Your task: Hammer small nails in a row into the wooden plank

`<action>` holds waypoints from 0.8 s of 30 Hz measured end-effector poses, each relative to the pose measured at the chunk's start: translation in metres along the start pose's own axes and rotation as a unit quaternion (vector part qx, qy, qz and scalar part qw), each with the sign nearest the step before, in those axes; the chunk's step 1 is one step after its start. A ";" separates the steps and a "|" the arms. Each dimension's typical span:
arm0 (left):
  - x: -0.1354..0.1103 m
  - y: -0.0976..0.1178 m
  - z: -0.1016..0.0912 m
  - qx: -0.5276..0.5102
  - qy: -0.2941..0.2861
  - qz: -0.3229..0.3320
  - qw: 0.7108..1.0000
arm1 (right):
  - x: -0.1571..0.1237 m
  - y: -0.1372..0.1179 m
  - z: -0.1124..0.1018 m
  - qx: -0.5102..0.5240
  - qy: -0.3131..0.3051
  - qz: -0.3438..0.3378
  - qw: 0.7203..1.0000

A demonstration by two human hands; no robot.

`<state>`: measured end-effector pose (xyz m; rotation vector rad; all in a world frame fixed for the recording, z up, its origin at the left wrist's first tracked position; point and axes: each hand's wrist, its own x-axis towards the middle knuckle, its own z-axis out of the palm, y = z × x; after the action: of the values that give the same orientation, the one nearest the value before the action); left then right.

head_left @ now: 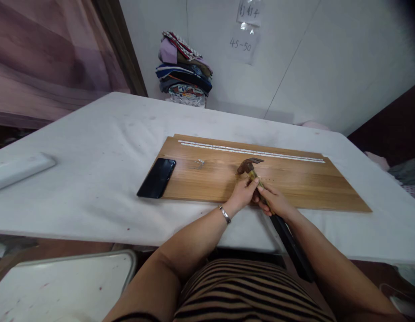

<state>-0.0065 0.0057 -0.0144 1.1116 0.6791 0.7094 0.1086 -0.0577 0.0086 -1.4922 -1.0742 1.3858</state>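
Note:
A long wooden board (294, 183) lies on the white table (103, 156). My right hand (276, 201) is closed round the handle of a claw hammer (249, 166), close under its head, which rests on the board. My left hand (242, 192) pinches something small against the board just beside the hammer head; I cannot make out what. A bracelet sits on my left wrist. A small bunch of nails (199, 164) lies on the board to the left. A row of tiny marks shows on the board just right of the hammer.
A black phone (157, 177) lies across the board's left end. A white strip (250, 151) runs along the board's far edge. A white object (19, 167) sits at the table's left. Folded fabrics (183, 67) are stacked by the wall. A white chair (66, 281) stands at lower left.

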 end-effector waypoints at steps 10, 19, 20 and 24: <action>0.000 0.000 0.000 0.002 0.005 0.005 1.000 | -0.002 -0.002 0.001 0.003 0.004 -0.006 1.000; -0.001 -0.001 0.000 0.001 0.007 0.006 1.000 | -0.001 0.001 0.001 -0.006 0.000 -0.013 1.000; -0.001 0.000 0.000 0.001 0.006 0.006 1.000 | -0.001 0.000 0.001 -0.004 0.000 -0.012 1.000; -0.001 0.001 0.000 0.009 0.003 0.003 1.000 | -0.002 -0.002 0.002 0.001 -0.002 -0.013 1.000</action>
<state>-0.0074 0.0052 -0.0131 1.1279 0.6883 0.7133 0.1063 -0.0588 0.0110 -1.4690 -1.0907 1.3715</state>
